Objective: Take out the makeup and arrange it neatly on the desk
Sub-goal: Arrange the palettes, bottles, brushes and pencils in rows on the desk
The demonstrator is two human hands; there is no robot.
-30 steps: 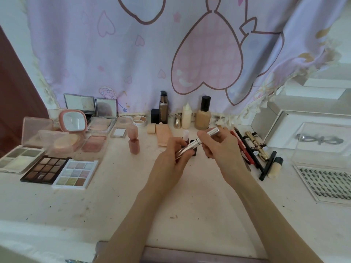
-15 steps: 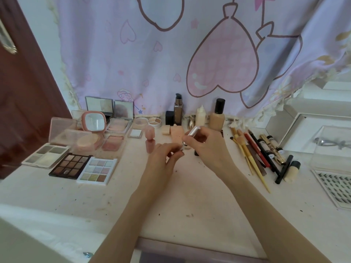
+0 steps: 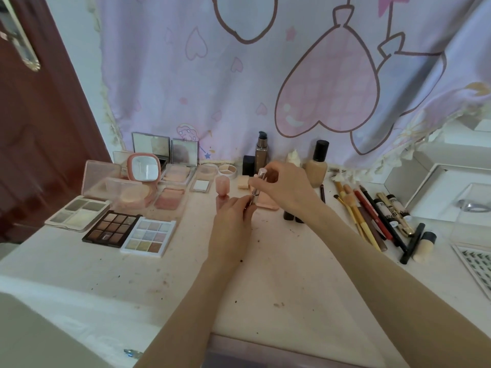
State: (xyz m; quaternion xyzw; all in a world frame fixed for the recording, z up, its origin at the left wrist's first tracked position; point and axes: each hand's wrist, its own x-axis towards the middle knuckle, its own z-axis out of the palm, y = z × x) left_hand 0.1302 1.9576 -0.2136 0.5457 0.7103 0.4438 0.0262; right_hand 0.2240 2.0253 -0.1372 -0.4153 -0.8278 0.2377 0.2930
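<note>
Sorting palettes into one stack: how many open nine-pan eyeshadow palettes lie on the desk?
2, side by side at front left: the dark brown-toned palette, and the white pastel palette to its right. Neither hand touches them; others may be hidden.

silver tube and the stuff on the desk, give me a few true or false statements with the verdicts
1. Both hands hold the silver tube. True: the right hand has the upper part, the left hand pinches the lower end.
2. The tube lies flat on the desk. False: it is held nearly upright.
3. The dark eyeshadow palette sits left of the pastel palette. True.
4. The brushes lie left of the hands. False: they lie to the right.
</note>
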